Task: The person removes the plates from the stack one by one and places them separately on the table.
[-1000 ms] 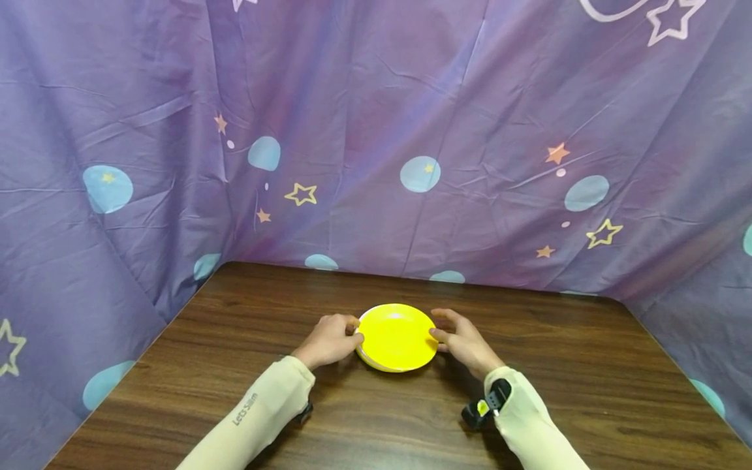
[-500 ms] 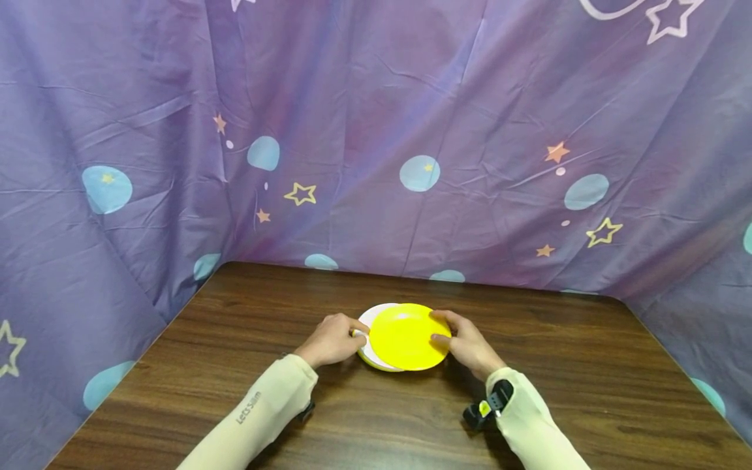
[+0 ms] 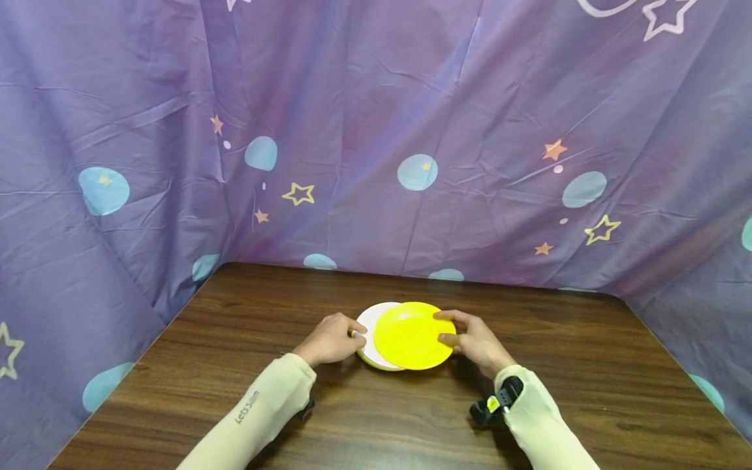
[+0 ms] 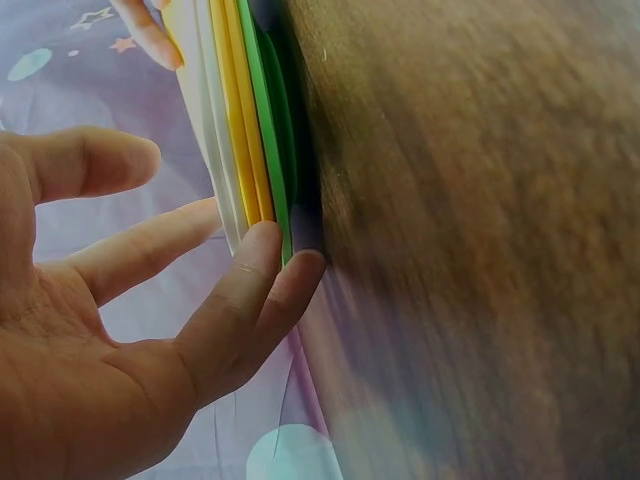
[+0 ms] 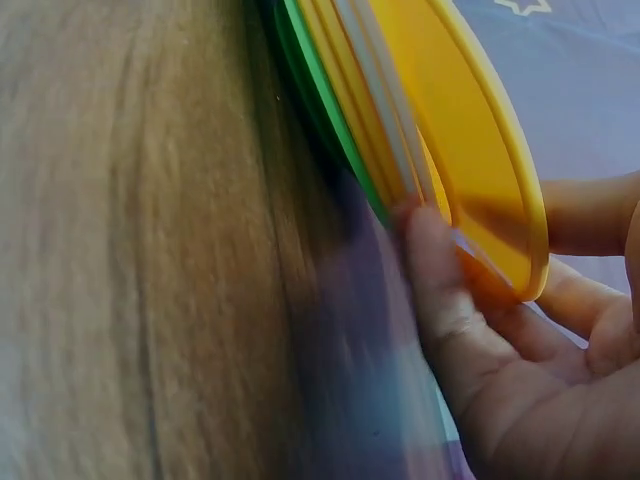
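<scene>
A stack of plates is at the middle of the table. Its top is a white plate (image 3: 369,343), and the left wrist view shows yellow plates (image 4: 247,130) and a green plate (image 4: 266,120) below. My right hand (image 3: 478,343) pinches the right rim of another yellow plate (image 3: 411,336), thumb above and fingers under. That plate overlaps the white one and, in the right wrist view, its near edge tilts up off the stack. At the stack's left side, my left hand (image 3: 331,339) touches the edges with extended fingers, thumb apart from them.
The plates stand on a brown wood-grain table (image 3: 264,307). A purple curtain (image 3: 352,130) with stars and blue dots hangs behind it and at both sides. Black wrist devices (image 3: 490,408) are strapped below the pale sleeves (image 3: 258,398).
The yellow plate has slid right off the white one with my right hand, baring the white plate's left part. My left hand has stayed at the stack's left edge.
</scene>
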`<action>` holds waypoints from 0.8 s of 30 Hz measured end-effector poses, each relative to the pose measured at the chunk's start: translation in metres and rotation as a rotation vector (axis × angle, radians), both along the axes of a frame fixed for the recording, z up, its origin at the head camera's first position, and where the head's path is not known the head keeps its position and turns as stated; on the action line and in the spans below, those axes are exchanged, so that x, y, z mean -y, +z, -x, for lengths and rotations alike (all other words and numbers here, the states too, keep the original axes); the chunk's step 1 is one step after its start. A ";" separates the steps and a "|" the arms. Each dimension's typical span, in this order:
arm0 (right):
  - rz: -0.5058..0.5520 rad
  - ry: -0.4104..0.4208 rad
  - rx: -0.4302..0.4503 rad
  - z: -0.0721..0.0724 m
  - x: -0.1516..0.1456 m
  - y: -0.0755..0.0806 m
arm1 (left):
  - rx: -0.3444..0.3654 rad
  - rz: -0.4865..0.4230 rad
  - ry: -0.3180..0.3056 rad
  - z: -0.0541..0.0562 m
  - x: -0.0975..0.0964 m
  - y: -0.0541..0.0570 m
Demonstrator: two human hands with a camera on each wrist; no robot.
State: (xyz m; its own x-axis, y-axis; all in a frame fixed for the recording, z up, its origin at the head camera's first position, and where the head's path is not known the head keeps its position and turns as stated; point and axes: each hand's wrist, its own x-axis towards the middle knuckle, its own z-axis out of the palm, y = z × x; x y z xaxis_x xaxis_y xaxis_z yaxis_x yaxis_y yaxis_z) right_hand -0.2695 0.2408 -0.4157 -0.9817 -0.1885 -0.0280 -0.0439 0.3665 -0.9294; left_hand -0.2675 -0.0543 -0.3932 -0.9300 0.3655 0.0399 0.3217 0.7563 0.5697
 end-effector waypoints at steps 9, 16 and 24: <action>0.120 -0.029 0.060 0.001 -0.013 0.000 | 0.000 0.000 0.000 0.000 0.000 -0.002; 0.200 -0.027 0.081 0.001 -0.026 -0.002 | -0.023 0.013 -0.007 0.001 0.001 -0.001; 0.244 -0.083 0.101 0.007 -0.042 -0.006 | -0.036 0.034 -0.005 0.000 0.001 -0.002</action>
State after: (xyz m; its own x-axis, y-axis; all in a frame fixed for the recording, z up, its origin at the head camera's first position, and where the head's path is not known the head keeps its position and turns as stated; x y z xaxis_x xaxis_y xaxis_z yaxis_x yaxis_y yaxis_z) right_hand -0.2764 0.2829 -0.4213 -0.9886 -0.1204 -0.0904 0.0746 0.1296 -0.9888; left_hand -0.2676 -0.0554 -0.3955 -0.9264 0.3716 0.0609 0.3452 0.7735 0.5315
